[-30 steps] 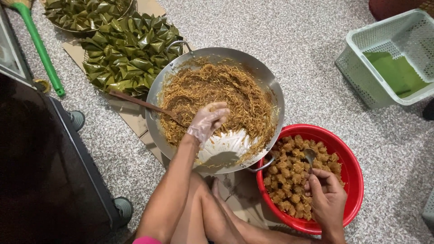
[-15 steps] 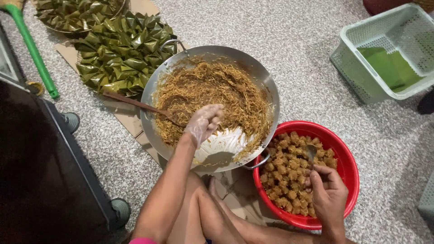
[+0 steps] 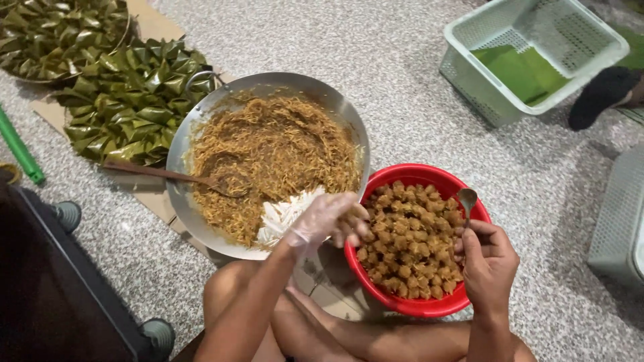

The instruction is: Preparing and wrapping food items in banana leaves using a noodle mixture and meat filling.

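gloved left hand (image 3: 327,222) fingers curled over red bowl (image 3: 416,305) rim, maybe pinching a chunk, right hand (image 3: 488,263) clamped on spoon (image 3: 466,199)

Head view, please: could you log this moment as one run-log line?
left hand: gloved, over red bowl rim by wok | right hand: grip on spoon above brown chunks | folded leaves beside wok

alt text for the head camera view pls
A seated person's gloved left hand reaches over a red bowl of brown fried chunks, while the right hand holds a spoon. Beside it sit a metal wok of shredded filling and folded green leaf parcels.
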